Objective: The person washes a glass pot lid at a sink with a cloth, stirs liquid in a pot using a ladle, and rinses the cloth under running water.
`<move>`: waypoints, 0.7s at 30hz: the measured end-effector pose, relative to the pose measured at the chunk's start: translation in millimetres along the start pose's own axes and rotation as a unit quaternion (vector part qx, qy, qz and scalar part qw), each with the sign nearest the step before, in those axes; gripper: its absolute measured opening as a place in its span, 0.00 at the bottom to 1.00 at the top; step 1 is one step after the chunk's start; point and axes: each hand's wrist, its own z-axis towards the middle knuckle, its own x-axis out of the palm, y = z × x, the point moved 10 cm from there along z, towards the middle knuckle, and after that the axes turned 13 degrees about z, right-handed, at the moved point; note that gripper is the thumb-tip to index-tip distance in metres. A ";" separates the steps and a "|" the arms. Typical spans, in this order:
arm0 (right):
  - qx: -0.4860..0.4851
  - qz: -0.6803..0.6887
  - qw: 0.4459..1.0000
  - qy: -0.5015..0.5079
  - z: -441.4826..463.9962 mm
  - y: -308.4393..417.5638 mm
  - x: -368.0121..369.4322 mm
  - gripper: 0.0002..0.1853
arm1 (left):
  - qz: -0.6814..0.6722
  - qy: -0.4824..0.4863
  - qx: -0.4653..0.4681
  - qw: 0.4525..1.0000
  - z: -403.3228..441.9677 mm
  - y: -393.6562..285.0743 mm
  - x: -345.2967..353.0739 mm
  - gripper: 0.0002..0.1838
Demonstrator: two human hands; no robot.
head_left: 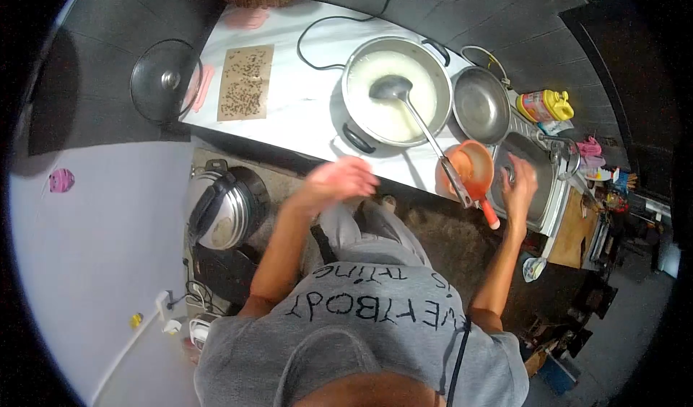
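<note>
My left hand [341, 179] is over the front edge of the white counter [310, 111], fingers stretched and slightly blurred, holding nothing. Over the near side of the sink [538, 208], my right hand [521, 185] has its fingers bent and thumb apart, with nothing visible between them. Left of that hand is an orange dipper [462, 158] with a red handle, at the counter edge. A large metal pot [350, 93] holds a pale whitish liquid [382, 122]. A metal ladle [392, 87] rests in it, its handle reaching across the rim towards the dipper.
An empty metal pan [481, 106] stands right of the pot, near a yellow bottle [545, 106]. Brown speckled cardboard [246, 82] and a glass lid [167, 81] are at left. A pressure cooker [224, 208] stands below the counter. A black cable [299, 42] crosses the counter.
</note>
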 end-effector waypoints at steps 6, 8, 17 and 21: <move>-0.005 0.249 0.938 0.242 -25.8 49.6 108.5 0.21 | 0.823 -0.024 0.097 0.559 73.3 94.3 75.3 0.22; -0.070 0.165 0.972 0.151 -25.0 63.3 99.4 0.17 | 0.619 -0.081 0.049 0.780 75.0 101.8 70.4 0.18; -0.136 0.155 0.966 0.156 19.4 60.0 84.9 0.16 | 0.270 -0.486 0.028 0.830 -5.4 126.0 1.3 0.14; -0.118 0.150 0.961 0.202 9.6 63.7 71.1 0.12 | 0.149 -0.552 0.029 0.820 -19.9 104.2 -29.1 0.18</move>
